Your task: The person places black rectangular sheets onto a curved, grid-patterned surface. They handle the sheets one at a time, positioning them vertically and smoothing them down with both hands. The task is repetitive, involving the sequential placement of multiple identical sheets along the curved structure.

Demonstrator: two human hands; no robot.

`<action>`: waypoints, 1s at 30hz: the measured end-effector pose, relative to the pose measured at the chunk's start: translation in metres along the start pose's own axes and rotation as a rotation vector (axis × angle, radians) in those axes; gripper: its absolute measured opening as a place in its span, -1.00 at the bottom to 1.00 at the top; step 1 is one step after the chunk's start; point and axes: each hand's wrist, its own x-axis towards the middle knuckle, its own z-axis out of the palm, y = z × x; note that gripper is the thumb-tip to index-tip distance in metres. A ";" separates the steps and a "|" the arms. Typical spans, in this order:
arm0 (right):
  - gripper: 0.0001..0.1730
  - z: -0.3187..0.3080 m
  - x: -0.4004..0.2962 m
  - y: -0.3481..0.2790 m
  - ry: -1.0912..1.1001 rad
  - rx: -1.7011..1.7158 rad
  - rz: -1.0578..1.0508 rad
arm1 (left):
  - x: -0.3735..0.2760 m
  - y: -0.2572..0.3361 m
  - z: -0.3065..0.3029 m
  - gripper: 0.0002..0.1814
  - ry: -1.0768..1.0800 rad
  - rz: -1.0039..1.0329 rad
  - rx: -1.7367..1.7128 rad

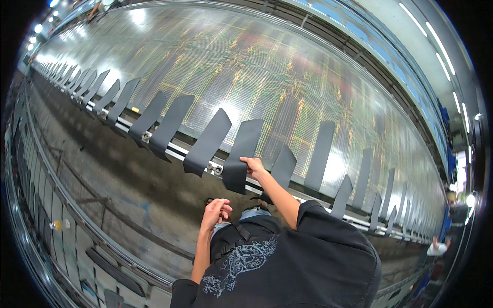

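Observation:
My right hand (pixel 254 167) grips the right edge of a dark grey pliable strip (pixel 243 138), its thumb on the upper face. That strip lies partly on a long table (pixel 238 88), and its lower end hangs over the metal edge rail. My left hand (pixel 217 212) is held in front of my body, below the rail, its fingers loosely bent with nothing visible in them. A similar strip (pixel 210 142) with a slanted tip drapes over the edge to the left. Just right of my right hand, another strip (pixel 285 163) is partly hidden by my forearm.
Several more strips (pixel 171 123) line the table edge both ways. Metal fittings (pixel 214 168) sit on the rail (pixel 177 151). Coloured lines cover the glossy tabletop. Behind me on the left runs a second metal-railed structure (pixel 111 238) with grey pieces. A person (pixel 438 246) appears far right.

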 end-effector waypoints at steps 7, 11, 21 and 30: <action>-0.52 0.037 -0.133 -0.064 -0.504 0.279 -0.081 | 0.034 0.071 -0.006 -0.41 0.189 0.690 0.358; -0.38 0.033 -0.165 -0.083 -0.382 0.422 -0.183 | 0.048 0.128 0.017 -0.42 -0.239 0.532 0.309; -0.66 -0.041 -0.013 -0.175 0.160 0.306 -0.672 | 0.104 0.119 0.016 -0.60 -0.420 0.196 0.410; -0.72 -0.066 0.153 -0.243 0.540 -0.382 -0.837 | 0.200 0.073 0.016 -0.76 -0.023 0.092 0.433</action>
